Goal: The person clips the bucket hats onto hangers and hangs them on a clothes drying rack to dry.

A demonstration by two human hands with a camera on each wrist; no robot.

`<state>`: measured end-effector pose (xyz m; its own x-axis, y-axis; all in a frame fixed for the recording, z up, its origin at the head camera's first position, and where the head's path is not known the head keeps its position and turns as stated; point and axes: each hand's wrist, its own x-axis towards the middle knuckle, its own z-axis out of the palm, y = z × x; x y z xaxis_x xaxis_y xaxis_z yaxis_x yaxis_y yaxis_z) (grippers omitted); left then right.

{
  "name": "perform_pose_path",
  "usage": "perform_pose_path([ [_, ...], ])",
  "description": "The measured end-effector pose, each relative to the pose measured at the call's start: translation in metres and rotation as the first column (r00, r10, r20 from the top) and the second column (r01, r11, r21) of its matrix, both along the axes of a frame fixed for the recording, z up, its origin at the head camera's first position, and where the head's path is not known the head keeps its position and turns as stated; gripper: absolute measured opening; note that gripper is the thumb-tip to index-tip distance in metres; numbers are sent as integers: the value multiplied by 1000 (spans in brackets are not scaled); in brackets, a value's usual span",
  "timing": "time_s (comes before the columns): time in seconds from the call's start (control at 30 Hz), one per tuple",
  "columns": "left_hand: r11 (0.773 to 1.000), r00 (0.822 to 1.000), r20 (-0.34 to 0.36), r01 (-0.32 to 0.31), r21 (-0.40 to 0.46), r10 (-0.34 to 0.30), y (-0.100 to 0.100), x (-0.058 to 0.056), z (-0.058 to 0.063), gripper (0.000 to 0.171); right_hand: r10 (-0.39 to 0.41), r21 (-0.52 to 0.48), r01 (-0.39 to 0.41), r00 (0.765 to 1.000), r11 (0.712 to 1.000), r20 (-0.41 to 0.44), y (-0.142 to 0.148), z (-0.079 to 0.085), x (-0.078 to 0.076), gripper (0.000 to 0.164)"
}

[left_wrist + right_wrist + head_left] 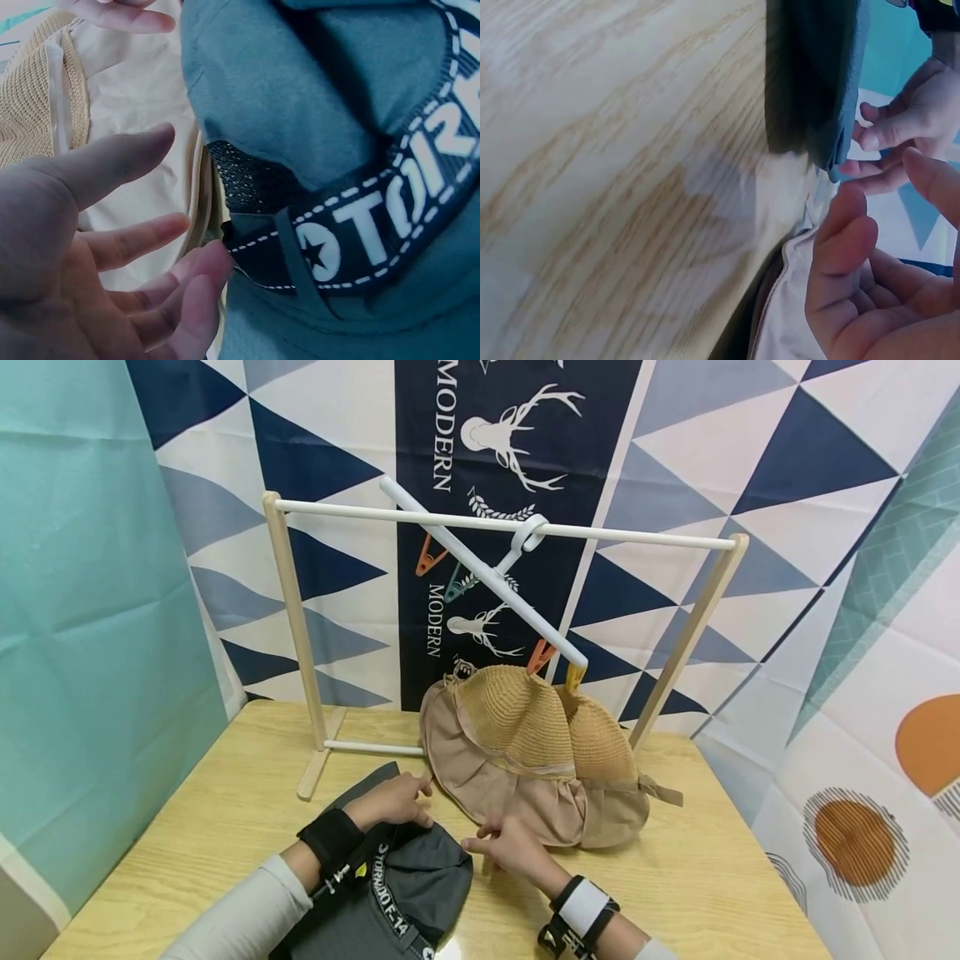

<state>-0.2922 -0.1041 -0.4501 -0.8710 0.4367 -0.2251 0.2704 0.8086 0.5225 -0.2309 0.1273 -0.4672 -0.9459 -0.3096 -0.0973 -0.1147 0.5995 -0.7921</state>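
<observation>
A dark grey hat (438,872) with a black lettered band lies on the table. My left hand (393,800) is at its far left side, fingers loosely bent; in the left wrist view its fingertips (217,259) are at the band's edge, and whether they touch it I cannot tell. Close to the hat's right side is my right hand (517,852), fingers relaxed and holding nothing. Behind the hands, a tan straw hat (517,718) with a fabric brim hangs from a white hanger (480,568), clipped by an orange clip (540,656) and a yellow clip (574,677).
A wooden rack (295,618) with a white top rail (337,510) carries the tilted hanger. Another orange clip (429,560) and a teal clip (454,587) hang from its raised end. A patterned curtain (330,435) stands behind the wooden table (720,877).
</observation>
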Motion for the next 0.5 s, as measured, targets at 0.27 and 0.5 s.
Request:
perform_pose_path([
  [0.27, 998, 997, 40, 66, -19, -66, -3, 3, 0, 49, 79, -44, -74, 990, 996, 116, -2, 1, 3, 29],
  [0.5, 992, 993, 39, 113, -49, -111, -4, 4, 3, 48, 72, -45, -66, 987, 997, 140, -5, -3, 6, 25],
])
